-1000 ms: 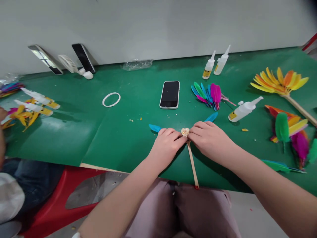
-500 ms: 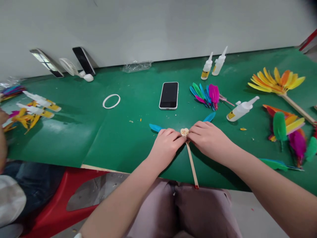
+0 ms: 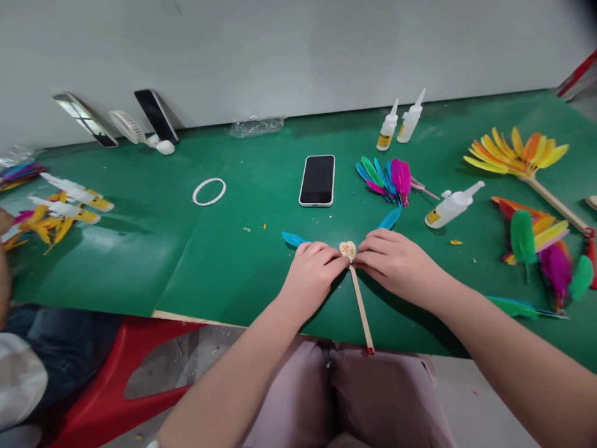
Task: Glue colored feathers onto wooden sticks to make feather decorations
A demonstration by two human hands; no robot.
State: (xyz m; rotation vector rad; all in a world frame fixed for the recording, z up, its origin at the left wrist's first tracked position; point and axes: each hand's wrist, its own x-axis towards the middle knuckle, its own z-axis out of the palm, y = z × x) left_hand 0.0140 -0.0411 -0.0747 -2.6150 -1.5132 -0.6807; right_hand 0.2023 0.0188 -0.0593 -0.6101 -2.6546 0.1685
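Drawn back slightly since the earlier frame, the right hand (image 3: 396,264) now leaves more of the heart (image 3: 347,250) uncovered, and the blue feather (image 3: 390,218) beyond that hand stands a little steeper. This pale heart tops a wooden stick (image 3: 361,308), which lies on the green table (image 3: 261,274) in front of the person, its shaft running toward between 5 and 6 o'clock and its red-tipped end reaching the near edge. With the heart as the middle of the clock, the left hand (image 3: 314,270) is at 8, its fingers pinched on the stick just under the heart; a second blue feather (image 3: 295,239) pokes out past them toward 9. Fingertips of the right hand are bunched just beside the heart at 4, but what they grasp is hidden, so I cannot tell. At 11 lies a phone (image 3: 317,180), and at 1 a bunch of coloured feathers (image 3: 400,180) with two upright bottles (image 3: 387,130) behind it. Near 2 is a tilted bottle (image 3: 452,209), with a fan of yellow feathers (image 3: 522,155) farther out. Loose mixed feathers (image 3: 523,236) spread around 3, and a white ring (image 3: 194,191) lies toward 10.
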